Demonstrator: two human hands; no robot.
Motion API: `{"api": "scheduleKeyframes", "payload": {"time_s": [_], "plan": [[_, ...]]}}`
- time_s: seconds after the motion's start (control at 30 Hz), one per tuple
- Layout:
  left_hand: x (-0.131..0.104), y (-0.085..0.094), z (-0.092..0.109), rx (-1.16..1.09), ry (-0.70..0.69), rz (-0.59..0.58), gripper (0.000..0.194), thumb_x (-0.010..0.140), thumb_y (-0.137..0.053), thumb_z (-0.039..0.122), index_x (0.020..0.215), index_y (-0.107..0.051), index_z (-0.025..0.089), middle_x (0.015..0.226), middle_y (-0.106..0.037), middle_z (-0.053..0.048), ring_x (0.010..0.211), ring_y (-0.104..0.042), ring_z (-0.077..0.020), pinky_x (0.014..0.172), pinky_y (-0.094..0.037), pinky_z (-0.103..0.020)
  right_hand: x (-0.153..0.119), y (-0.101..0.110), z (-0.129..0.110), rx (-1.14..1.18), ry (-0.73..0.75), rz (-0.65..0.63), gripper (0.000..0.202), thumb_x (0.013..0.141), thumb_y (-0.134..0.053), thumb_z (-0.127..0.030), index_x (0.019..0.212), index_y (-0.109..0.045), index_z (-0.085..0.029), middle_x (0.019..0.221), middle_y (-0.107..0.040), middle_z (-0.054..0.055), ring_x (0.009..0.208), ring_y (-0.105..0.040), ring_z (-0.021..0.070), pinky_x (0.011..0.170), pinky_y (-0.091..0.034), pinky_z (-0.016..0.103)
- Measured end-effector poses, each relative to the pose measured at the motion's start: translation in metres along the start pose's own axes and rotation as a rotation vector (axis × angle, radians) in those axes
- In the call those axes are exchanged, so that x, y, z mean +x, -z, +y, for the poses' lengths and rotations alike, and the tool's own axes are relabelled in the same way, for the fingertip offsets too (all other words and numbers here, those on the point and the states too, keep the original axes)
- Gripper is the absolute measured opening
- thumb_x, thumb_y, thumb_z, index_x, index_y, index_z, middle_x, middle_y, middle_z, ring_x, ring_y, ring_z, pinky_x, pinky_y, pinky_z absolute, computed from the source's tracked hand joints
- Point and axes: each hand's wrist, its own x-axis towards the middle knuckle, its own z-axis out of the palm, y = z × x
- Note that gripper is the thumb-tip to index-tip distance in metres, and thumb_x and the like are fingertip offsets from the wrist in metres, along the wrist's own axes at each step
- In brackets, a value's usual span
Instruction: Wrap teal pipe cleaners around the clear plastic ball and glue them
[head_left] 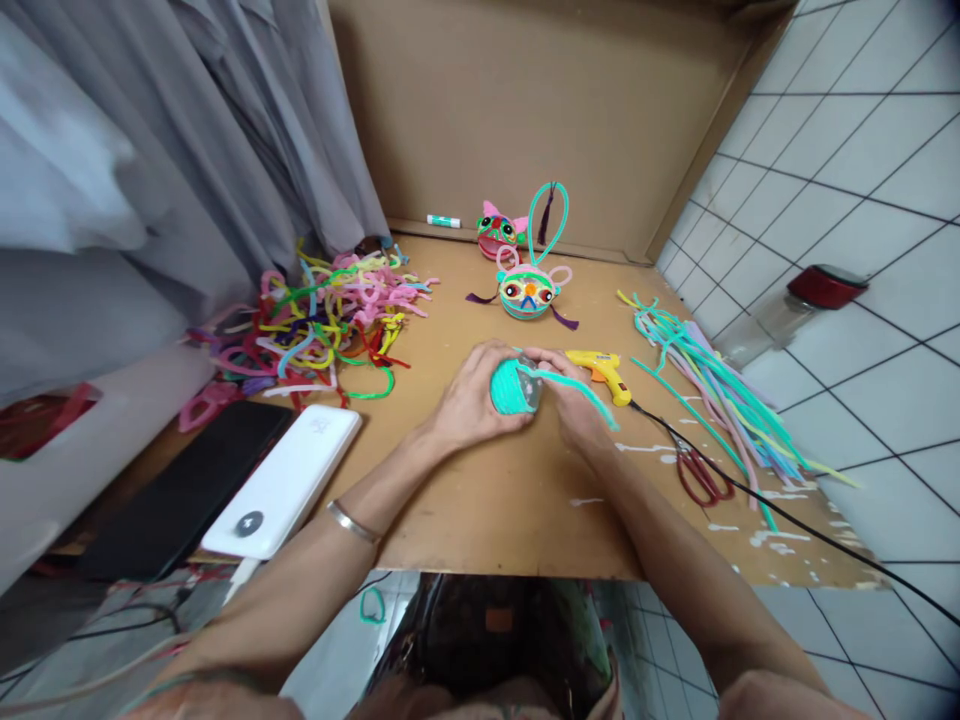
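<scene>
My left hand (478, 398) is closed around a small ball (513, 388). Turquoise pipe cleaner covers the ball's left part, while its right part shows bare and greyish. At the ball's right side, my right hand (564, 388) is closed with the fingers at the turquoise pipe cleaner (581, 384), whose loose end sticks out to the right over the hand. Some right fingertips are hidden behind the ball. Just beyond the right hand lies a yellow hot glue gun (611, 377), its black cord running off to the right.
Loose coloured pipe cleaners (322, 320) pile up at left, near a white power bank (281, 485) and a black slab (191, 485). Two decorated lion-like heads (527, 296) and a glue stick (444, 221) are at the back. Red-handled scissors (701, 473), straight pipe cleaners (720, 385) and a jar (780, 320) lie right.
</scene>
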Motion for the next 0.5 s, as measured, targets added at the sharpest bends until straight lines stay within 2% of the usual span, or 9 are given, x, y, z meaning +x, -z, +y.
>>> {"api": "scheduleKeyframes", "payload": {"time_s": [0.07,0.2,0.3,0.5], "plan": [[0.001,0.001,0.001,-0.034,-0.008,0.008,0.066,0.064,-0.081,0.032,0.122,-0.053,0.022,0.126,-0.059,-0.011,0.123,-0.056,-0.0303,0.107,-0.045,-0.048,-0.002,-0.001,-0.001,-0.042,0.038,0.033,0.029,0.084,-0.06,-0.044,0.103,-0.07,-0.026,0.108,-0.071,0.005,0.105,-0.066,0.023,0.097,-0.051,0.041],[0.001,0.006,0.004,-0.1,0.0,-0.014,0.063,0.062,-0.079,0.03,0.12,-0.055,0.022,0.123,-0.062,-0.009,0.118,-0.058,-0.0283,0.104,-0.047,-0.045,-0.009,-0.002,-0.008,-0.218,0.206,0.128,0.021,0.085,-0.061,-0.038,0.099,-0.07,-0.026,0.104,-0.07,0.005,0.105,-0.064,0.0233,0.096,-0.05,0.042],[0.002,0.009,0.006,-0.104,0.016,-0.035,0.064,0.061,-0.078,0.03,0.121,-0.056,0.022,0.123,-0.062,-0.009,0.118,-0.059,-0.0282,0.105,-0.047,-0.045,-0.012,0.0,-0.016,-0.321,0.301,0.136,0.017,0.084,-0.062,-0.034,0.096,-0.07,-0.027,0.099,-0.07,0.004,0.101,-0.064,0.0232,0.093,-0.051,0.041],[0.0,0.011,0.006,-0.015,0.014,-0.081,0.069,0.061,-0.079,0.03,0.125,-0.055,0.023,0.13,-0.058,-0.011,0.124,-0.056,-0.0314,0.107,-0.046,-0.049,-0.014,0.001,-0.028,-0.505,0.343,0.142,0.011,0.082,-0.065,-0.037,0.08,-0.065,-0.026,0.081,-0.069,0.002,0.083,-0.064,0.0227,0.084,-0.049,0.042]]}}
